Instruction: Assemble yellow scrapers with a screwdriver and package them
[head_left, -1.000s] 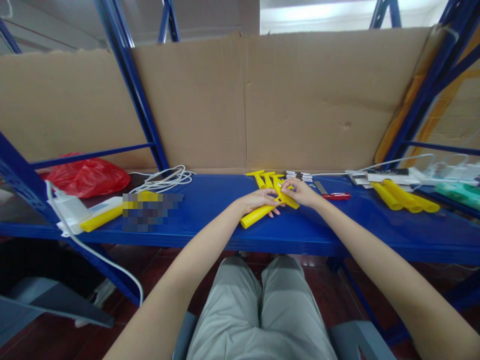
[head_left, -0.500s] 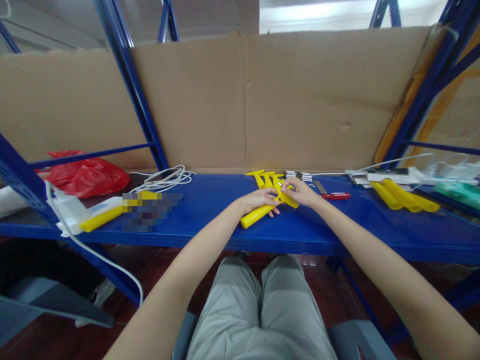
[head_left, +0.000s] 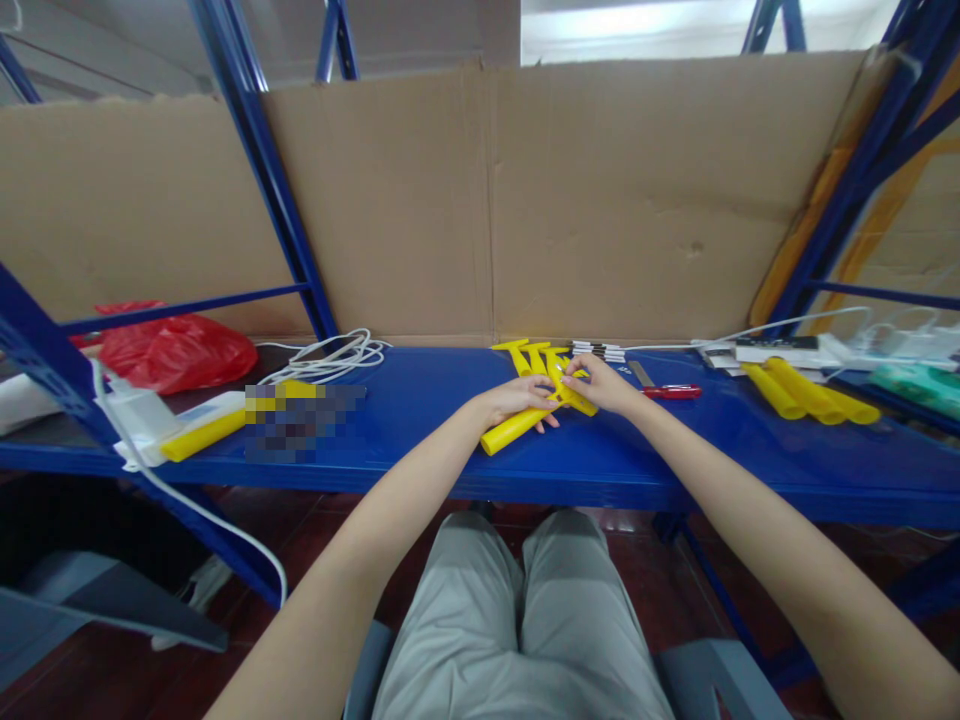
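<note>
My left hand point(head_left: 516, 398) is wrapped round a yellow T-shaped piece with a round tube handle point(head_left: 508, 436), which lies low over the blue table and points toward me on the left. My right hand point(head_left: 598, 384) has its thumb and forefinger pinched together at the crosswise end of this piece. Whatever small thing those fingertips hold is too small to make out. Just behind my hands lie several more yellow T-shaped pieces point(head_left: 516, 352). Small white-and-black strips point(head_left: 598, 350) lie beside them.
A red pen-like tool point(head_left: 677, 392) and a flat metal strip point(head_left: 641, 374) lie right of my hand. Yellow tubes point(head_left: 814, 396) are further right. White cable point(head_left: 352, 355), a red plastic bag point(head_left: 176, 348) and a power strip point(head_left: 199, 418) are left. Cardboard point(head_left: 600, 200) stands behind.
Both hands stay in nearly the same place on the yellow T-shaped piece. Only a slight shift of the right fingers shows.
</note>
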